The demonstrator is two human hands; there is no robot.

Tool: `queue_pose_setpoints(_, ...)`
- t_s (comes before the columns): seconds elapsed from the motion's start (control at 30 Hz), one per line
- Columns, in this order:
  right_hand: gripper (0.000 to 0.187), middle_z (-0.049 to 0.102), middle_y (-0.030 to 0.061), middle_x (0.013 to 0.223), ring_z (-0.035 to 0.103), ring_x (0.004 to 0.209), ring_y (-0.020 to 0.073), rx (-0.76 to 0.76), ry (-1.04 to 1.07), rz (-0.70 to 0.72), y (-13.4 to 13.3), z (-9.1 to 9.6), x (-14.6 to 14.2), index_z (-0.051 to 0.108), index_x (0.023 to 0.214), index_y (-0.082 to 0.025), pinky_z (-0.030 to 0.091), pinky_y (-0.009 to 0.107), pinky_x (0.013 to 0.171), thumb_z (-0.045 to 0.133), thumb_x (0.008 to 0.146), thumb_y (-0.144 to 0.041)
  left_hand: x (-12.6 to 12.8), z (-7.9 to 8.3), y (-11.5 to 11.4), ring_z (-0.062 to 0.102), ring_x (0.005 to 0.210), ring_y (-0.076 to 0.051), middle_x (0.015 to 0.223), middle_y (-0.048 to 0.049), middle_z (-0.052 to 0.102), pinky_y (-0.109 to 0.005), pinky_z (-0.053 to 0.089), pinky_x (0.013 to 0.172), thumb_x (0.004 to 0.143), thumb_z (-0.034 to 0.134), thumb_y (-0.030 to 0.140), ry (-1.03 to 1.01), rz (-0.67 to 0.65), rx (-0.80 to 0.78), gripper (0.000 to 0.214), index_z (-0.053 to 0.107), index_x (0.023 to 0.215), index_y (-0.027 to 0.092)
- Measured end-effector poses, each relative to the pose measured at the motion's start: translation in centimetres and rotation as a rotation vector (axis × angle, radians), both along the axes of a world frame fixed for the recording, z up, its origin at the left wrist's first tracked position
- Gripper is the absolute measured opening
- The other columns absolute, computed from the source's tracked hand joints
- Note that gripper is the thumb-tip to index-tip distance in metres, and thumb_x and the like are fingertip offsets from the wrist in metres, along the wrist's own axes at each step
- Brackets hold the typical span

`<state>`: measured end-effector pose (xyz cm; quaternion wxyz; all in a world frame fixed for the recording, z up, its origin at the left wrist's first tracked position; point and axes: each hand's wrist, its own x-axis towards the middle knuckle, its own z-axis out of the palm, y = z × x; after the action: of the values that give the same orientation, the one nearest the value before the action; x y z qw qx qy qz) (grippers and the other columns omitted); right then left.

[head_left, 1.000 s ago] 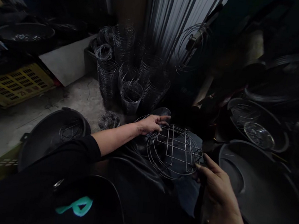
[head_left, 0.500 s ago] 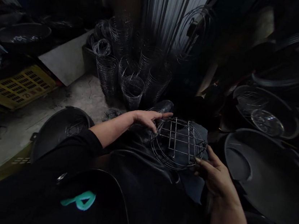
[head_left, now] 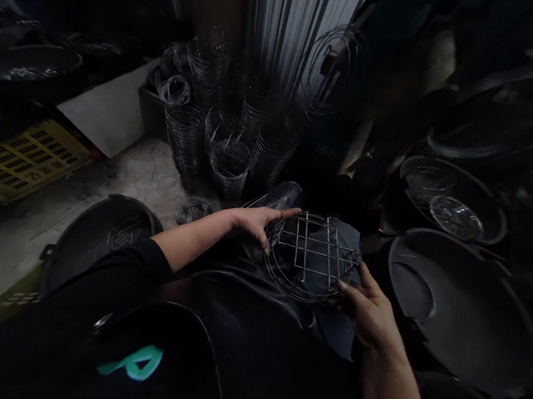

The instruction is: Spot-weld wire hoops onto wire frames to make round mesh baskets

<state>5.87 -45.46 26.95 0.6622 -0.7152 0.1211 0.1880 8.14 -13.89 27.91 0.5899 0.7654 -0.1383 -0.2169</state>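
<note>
A round wire rack (head_left: 312,257) with a square grid across it lies on my lap, over dark cloth. My left hand (head_left: 257,221) rests on its left rim, fingers spread and curled onto the wire. My right hand (head_left: 369,309) grips the rack's lower right rim between thumb and fingers. The rack sits level between both hands.
Stacks of wire rings (head_left: 228,136) stand on the concrete floor ahead. A black tub (head_left: 96,240) sits at my left, a yellow slotted crate (head_left: 13,159) further left. Large dark pans (head_left: 466,314) and a tub holding a shiny dish (head_left: 456,216) crowd the right.
The rack and both hands have shifted slightly left and towards me. My left hand's fingers have settled onto the rim; my right hand has kept its hold.
</note>
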Motion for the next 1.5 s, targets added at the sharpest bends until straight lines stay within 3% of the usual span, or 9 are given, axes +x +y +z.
queue_pose_setpoints(0.1, 0.093, 0.065, -0.0011, 0.065, 0.055, 0.047, 0.0124, 0.005, -0.084, -0.094, -0.7, 0.1, 0.2, 0.053, 0.135, -0.016, 0.041, 0.021, 0.042, 0.087, 0.053, -0.042, 1.0, -0.9, 0.0, 0.065, 0.105, -0.017, 0.131, -0.0072, 0.062, -0.028, 0.051, 0.09, 0.055, 0.075, 0.0, 0.175, 0.233, -0.178, 0.091, 0.048, 0.139, 0.022)
queue_pose_setpoints(0.2, 0.077, 0.066, -0.001, 0.071, 0.05, 0.045, 0.0087, -0.161, -0.143, -0.223, -1.1, -0.7, 0.7, 0.064, 0.121, -0.015, 0.038, 0.019, 0.039, 0.086, 0.052, -0.041, 2.2, -2.0, -0.9, 0.066, 0.085, -0.011, 0.111, -0.0077, 0.071, -0.02, 0.052, 0.074, 0.059, 0.061, -0.007, 0.24, 0.481, -0.185, 0.073, 0.06, 0.128, 0.014)
queue_pose_setpoints(0.43, 0.087, 0.067, -0.0012, 0.068, 0.054, 0.051, 0.0108, -0.049, -0.051, -0.194, -0.2, -1.7, 1.0, 0.063, 0.123, -0.012, 0.044, 0.021, 0.045, 0.087, 0.042, -0.03, 3.1, -2.9, -2.4, 0.06, 0.061, -0.006, 0.098, -0.0062, 0.073, -0.013, 0.045, 0.051, 0.063, 0.059, -0.007, 0.305, 0.541, -0.214, 0.063, 0.065, 0.122, 0.015)
queue_pose_setpoints(0.6, 0.084, 0.062, -0.0018, 0.058, 0.05, 0.041, 0.0109, 0.027, -0.008, -0.181, 0.0, -0.2, 1.4, 0.064, 0.121, -0.011, 0.039, 0.022, 0.038, 0.085, 0.042, -0.03, 3.0, -2.6, -2.7, 0.061, 0.06, -0.006, 0.108, -0.0083, 0.07, -0.016, 0.047, 0.052, 0.062, 0.058, -0.008, 0.335, 0.53, -0.262, 0.072, 0.059, 0.129, 0.017)
queue_pose_setpoints(0.8, 0.106, 0.061, -0.0026, 0.054, 0.05, 0.04, 0.0118, -0.045, 0.054, -0.104, 0.0, 0.0, 1.7, 0.051, 0.137, -0.006, 0.038, 0.022, 0.037, 0.084, 0.039, -0.029, 2.9, -2.7, -2.7, 0.062, 0.06, -0.006, 0.116, -0.0107, 0.069, -0.014, 0.045, 0.05, 0.054, 0.053, -0.013, 0.32, 0.482, -0.247, 0.087, 0.053, 0.136, 0.017)
queue_pose_setpoints(1.03, 0.106, 0.063, -0.0028, 0.059, 0.045, 0.041, 0.0098, -0.144, 0.014, -0.065, 0.0, -0.3, 1.5, 0.049, 0.138, -0.004, 0.04, 0.022, 0.038, 0.083, 0.041, -0.029, 2.6, -2.9, -2.5, 0.069, 0.092, -0.017, 0.126, -0.0134, 0.065, -0.013, 0.047, 0.055, 0.052, 0.051, -0.013, 0.272, 0.41, -0.202, 0.089, 0.051, 0.137, 0.016)
queue_pose_setpoints(1.2, 0.097, 0.071, 0.0029, 0.08, 0.05, 0.047, 0.0117, -0.199, 0.044, -0.031, 0.2, 0.0, 1.2, 0.055, 0.135, -0.009, 0.041, 0.022, 0.035, 0.081, 0.043, -0.024, 2.4, -2.2, -1.4, 0.063, 0.112, -0.019, 0.128, -0.0085, 0.065, -0.022, 0.052, 0.084, 0.052, 0.055, -0.013, 0.248, 0.29, -0.151, 0.089, 0.052, 0.136, 0.018)
queue_pose_setpoints(1.33, 0.104, 0.073, 0.0055, 0.088, 0.055, 0.052, 0.0139, -0.114, 0.07, -0.004, -0.2, -0.6, 0.7, 0.047, 0.142, -0.013, 0.043, 0.022, 0.036, 0.082, 0.045, -0.023, 1.9, -1.6, -0.2, 0.049, 0.132, -0.023, 0.14, -0.0088, 0.055, -0.031, 0.036, 0.111, 0.046, 0.074, -0.005, 0.093, 0.016, -0.004, 0.114, 0.03, 0.149, 0.019)
queue_pose_setpoints(1.5, 0.103, 0.072, 0.0033, 0.081, 0.053, 0.046, 0.012, -0.111, 0.086, -0.034, -0.4, -1.8, 0.4, 0.044, 0.145, -0.015, 0.044, 0.022, 0.035, 0.082, 0.049, -0.02, 0.7, -2.2, -0.7, 0.044, 0.136, -0.031, 0.145, -0.012, 0.049, -0.038, 0.035, 0.111, 0.036, 0.087, 0.009, -0.065, 0.017, 0.244, 0.138, 0.016, 0.153, 0.023)
